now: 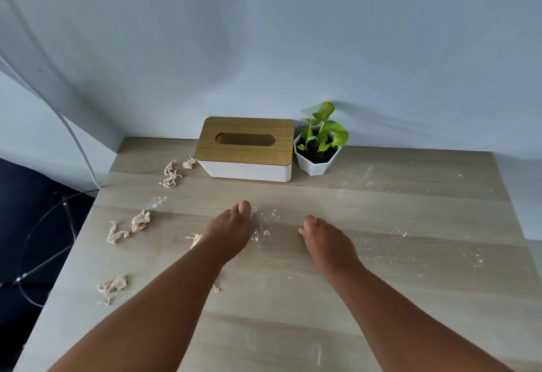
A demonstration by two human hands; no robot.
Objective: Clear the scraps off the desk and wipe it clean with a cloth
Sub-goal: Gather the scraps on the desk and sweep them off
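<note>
From the head camera, the pale wood-grain laminate desk (293,298) runs back to a blue-grey wall, and the white rectangular tissue box with a slotted wooden lid (245,149) standing against that wall serves as the landmark. Just right of the box, nearly touching it, sits a small green-leaved plant in a faceted white pot (318,149). The beige crumpled scraps lie mostly left of and nearer than the box: one small scrap (189,163) touching or almost touching its left end, a stringy scrap (170,176) just beyond that, a paired clump (129,226) well forward and to the left of the box, another clump (113,285) nearer still by the desk's left edge, and a piece (196,239) partly hidden under the left forearm. White powdery crumbs (264,229) are scattered in front of the box, between the two hands, and thin out to the right. The left hand (231,229) lies low over the desk in front of the box with fingers pointing away; they look straight and hold nothing. The right hand (325,242) hovers in front of the plant with fingers curled loosely under, and I cannot tell whether it pinches anything. No cloth is in view. Judging by the litter, scrap clearing has barely begun and wiping must wait. The next move likely calls for sweeping or picking the scraps together, starting with those nearest the left hand, without scattering the powder.
</note>
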